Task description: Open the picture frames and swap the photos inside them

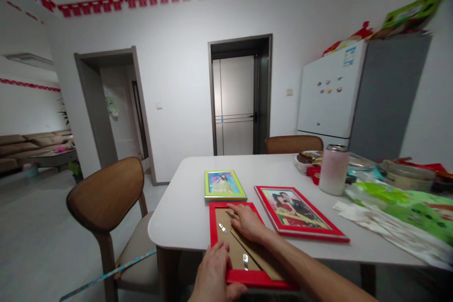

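A red picture frame lies face down at the table's near edge, its brown backing board showing. Metal clips sit on the board, and a brown stand leg runs slantwise across it. My left hand grips the frame's near left corner, thumb along the near edge. Over the board's far part lies my right hand, fingers outstretched and touching it; a small shiny piece shows by the fingers, whether ring or clip I cannot tell. Just beyond is a yellow-green framed picture; another red framed picture lies to the right.
On the white table's right side stand a pink-and-white tumbler, a green plastic package, white cloth-like material and a clear tub. A wooden chair is at the left, another chair behind the table.
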`<state>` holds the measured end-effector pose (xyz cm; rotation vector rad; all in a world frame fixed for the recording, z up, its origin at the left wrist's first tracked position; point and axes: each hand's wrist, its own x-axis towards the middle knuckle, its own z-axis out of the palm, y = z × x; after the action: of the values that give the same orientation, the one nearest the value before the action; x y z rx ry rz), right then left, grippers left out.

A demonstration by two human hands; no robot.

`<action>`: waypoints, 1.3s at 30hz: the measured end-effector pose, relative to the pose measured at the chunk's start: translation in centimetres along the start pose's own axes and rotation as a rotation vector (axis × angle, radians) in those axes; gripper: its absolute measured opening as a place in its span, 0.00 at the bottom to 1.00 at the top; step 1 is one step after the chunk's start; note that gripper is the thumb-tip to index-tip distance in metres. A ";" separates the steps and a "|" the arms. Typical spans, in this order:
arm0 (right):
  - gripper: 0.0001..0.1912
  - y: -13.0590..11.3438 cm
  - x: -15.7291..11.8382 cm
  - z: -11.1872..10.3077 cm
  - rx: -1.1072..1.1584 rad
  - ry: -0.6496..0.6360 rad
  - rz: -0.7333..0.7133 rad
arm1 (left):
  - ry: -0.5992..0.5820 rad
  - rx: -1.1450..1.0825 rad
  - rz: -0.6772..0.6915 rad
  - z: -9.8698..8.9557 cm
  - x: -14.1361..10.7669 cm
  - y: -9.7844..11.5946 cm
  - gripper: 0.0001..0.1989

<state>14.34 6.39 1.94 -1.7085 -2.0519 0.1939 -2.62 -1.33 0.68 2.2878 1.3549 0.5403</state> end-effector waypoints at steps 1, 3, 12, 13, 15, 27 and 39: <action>0.22 0.2 -0.8 -0.7 0.063 -0.061 -0.059 | 0.006 -0.012 0.002 0.0 0.0 -0.1 0.38; 0.23 0.4 -2.6 -2.1 0.194 -0.214 -0.145 | 0.021 -0.032 0.005 0.1 -0.1 -0.2 0.35; 0.08 -1.1 -6.5 -2.2 0.257 -0.189 -0.144 | 0.059 -0.028 0.012 0.6 0.0 0.0 0.24; 0.09 -0.9 -6.4 -2.0 0.256 -0.158 -0.131 | 0.054 -0.025 0.013 0.7 0.0 -0.1 0.25; 0.18 -0.4 -6.2 -1.7 0.228 -0.085 -0.093 | 0.040 -0.019 0.019 0.8 0.2 -0.2 0.29; 0.20 -0.3 -4.9 -2.5 0.074 0.053 0.027 | 0.165 -0.282 0.087 1.6 1.0 -1.2 0.35; 0.19 -1.6 -4.2 -4.1 0.199 0.154 -0.024 | 0.436 -1.144 -0.267 -3.8 2.9 -5.3 0.16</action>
<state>15.20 1.27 5.17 -1.5287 -1.8731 0.2424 -7.12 4.13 1.34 1.0781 1.0408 1.3329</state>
